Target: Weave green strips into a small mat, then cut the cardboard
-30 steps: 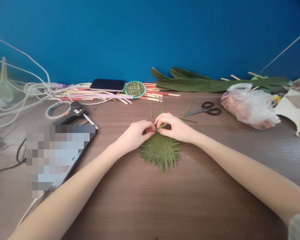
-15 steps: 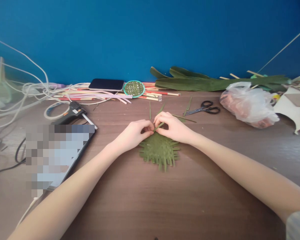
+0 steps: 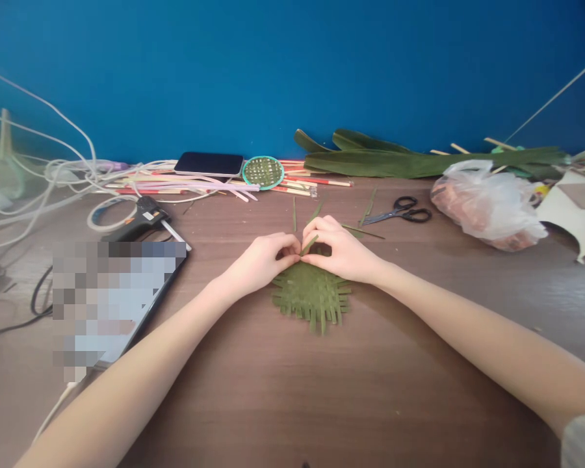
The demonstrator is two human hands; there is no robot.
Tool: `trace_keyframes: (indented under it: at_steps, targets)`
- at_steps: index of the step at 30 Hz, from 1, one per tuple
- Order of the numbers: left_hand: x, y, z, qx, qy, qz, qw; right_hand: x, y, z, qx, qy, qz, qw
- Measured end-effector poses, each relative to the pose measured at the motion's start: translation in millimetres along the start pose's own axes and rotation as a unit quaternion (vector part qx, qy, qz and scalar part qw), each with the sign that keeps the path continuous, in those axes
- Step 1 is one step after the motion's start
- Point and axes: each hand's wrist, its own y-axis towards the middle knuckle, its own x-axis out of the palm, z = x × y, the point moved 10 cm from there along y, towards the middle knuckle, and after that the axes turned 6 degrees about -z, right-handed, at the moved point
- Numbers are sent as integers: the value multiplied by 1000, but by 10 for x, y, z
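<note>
While both my hands meet at the far edge of the woven green mat (image 3: pixel 312 296), it lies flat on the brown table (image 3: pixel 292 403) in front of me, its cut ends fringing out towards me and to both sides. My right hand (image 3: pixel 340 252) pinches a narrow green strip (image 3: pixel 310 244) between thumb and forefinger, the strip slanting up across the gap inside my grip. My left hand (image 3: pixel 268 261) has its thumb and forefinger pressed together on the lower end of that strip, though my fingertips cover the spot and I can't tell whether the mat's edge is caught there too. I judge the step in hand to be tucking or folding this one strip at the weave's border; what it calls for next is a fine, steady pinch that guides the strip without dragging its neighbours loose. Loose strips (image 3: pixel 368 207) lie just beyond my hands, near the black-handled scissors (image 3: pixel 404 209). As for writing, I find none I can read: the glue gun (image 3: pixel 146 213) bears a small pale label, too tiny to make out, the tablet (image 3: pixel 127 312) to my left is mostly blocked out by pixels, and the phone (image 3: pixel 208 164) at the back shows only a dark face.
</note>
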Motion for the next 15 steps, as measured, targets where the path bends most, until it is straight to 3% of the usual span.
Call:
trace_keyframes:
  at_steps: [15]
  targets:
    - [-3, -19, -11, -11, -24, -2, 1000, -16, -9, 43, 16, 35, 1, 999]
